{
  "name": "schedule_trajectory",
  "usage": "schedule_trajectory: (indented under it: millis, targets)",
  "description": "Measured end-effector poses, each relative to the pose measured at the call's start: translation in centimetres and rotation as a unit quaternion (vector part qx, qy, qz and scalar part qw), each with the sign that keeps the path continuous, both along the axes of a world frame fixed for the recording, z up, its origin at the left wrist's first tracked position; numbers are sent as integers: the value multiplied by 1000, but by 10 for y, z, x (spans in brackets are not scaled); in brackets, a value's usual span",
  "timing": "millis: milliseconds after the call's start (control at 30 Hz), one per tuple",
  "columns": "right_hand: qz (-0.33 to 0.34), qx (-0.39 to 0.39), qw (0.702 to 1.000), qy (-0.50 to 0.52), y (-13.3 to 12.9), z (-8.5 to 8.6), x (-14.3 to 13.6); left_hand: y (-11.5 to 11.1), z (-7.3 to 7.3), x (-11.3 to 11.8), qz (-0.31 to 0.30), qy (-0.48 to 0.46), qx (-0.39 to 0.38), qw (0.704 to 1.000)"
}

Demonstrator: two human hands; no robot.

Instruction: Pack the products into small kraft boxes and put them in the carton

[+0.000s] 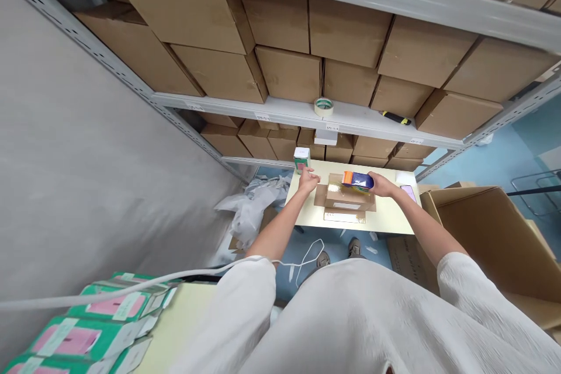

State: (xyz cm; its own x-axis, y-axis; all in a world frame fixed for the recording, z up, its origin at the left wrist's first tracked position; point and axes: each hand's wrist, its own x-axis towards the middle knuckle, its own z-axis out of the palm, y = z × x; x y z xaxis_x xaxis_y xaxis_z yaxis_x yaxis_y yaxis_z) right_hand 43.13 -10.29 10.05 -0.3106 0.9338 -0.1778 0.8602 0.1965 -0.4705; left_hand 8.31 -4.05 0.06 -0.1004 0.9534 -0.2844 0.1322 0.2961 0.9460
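A small cardboard box (350, 198) with flaps spread at its side and front lies on the pale yellow table (390, 216). My right hand (380, 184) is wrapped round a blue and orange tape dispenser (360, 180), held over the box's top right part. Shiny tape shows on the top of the box. To the left of the box, my left hand (309, 180) is raised over the table with its fingers apart and nothing visible in them. Just behind it stands a small green and white box (302, 159).
Shelves of cardboard boxes (346, 32) rise behind the table, with a tape roll (323, 107) and a yellow-black cutter (395, 118) on one ledge. A phone (408, 192) lies at the table's right. A large open carton (495, 239) stands right; green boxes (65, 339) lie lower left.
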Motion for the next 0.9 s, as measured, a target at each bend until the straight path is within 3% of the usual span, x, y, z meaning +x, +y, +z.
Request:
schedule_trajectory:
  millis: [233,567,900]
  targets:
    - [26,0,999,-22,3,8,-10,-13,-23,4,16,-34,-18,999]
    - [29,-5,998,-58,8,13,-24,-14,-52,14,51,-10,-30,998]
    - [28,-16,997,-70,12,13,-27,-15,-72,42,0,-34,-82,996]
